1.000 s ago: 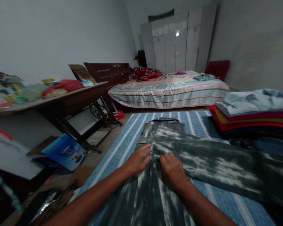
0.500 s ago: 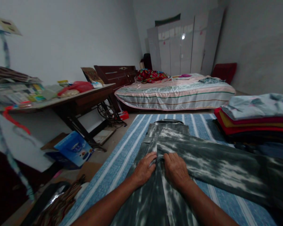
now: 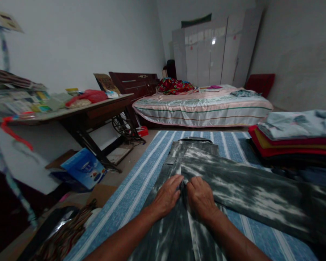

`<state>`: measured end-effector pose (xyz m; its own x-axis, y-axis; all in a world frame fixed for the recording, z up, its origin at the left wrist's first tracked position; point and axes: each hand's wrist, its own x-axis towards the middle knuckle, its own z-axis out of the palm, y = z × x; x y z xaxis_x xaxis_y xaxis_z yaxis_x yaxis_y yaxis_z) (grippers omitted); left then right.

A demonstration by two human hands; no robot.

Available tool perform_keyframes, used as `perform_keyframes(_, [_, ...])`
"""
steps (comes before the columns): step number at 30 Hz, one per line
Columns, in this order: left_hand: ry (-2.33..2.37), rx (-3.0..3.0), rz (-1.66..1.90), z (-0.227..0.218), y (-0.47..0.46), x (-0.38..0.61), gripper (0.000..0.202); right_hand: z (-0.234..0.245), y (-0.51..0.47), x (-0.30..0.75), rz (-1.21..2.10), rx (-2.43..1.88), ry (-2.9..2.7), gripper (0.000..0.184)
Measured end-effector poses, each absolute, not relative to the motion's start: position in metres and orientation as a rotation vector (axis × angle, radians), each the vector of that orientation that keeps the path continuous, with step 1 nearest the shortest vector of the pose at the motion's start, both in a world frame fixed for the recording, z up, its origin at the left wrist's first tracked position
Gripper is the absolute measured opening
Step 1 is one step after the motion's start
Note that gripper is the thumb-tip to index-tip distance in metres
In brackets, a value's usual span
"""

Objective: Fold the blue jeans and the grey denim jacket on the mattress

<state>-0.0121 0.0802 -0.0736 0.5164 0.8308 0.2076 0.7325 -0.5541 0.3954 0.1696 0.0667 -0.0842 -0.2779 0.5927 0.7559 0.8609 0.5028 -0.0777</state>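
A pair of grey-green mottled trousers [image 3: 233, 188] lies spread on a blue striped mat [image 3: 141, 188]. One leg runs off to the right and the other comes toward me. My left hand [image 3: 167, 197] and my right hand [image 3: 202, 197] rest side by side at the crotch seam, fingers curled and pinching the cloth between them. The waistband [image 3: 195, 145] points away from me, toward the bed.
A stack of folded clothes [image 3: 296, 136] sits at the right on the mat. A bed [image 3: 201, 107] and white wardrobes [image 3: 214, 54] stand at the back. A cluttered sewing table [image 3: 78, 112] is at the left, with a blue box [image 3: 83, 172] on the floor under it.
Both hands have drawn closer together on the seam, and the view has shifted slightly to the left. The trousers lie where they were.
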Motion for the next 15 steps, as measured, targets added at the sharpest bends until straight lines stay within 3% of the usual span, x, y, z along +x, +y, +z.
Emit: perform_keyframes(15, [1.315, 2.666, 0.367, -0.055, 0.077, 0.001, 0.056, -0.088, 0.063, 0.165, -0.476, -1.219, -2.061, 0.014])
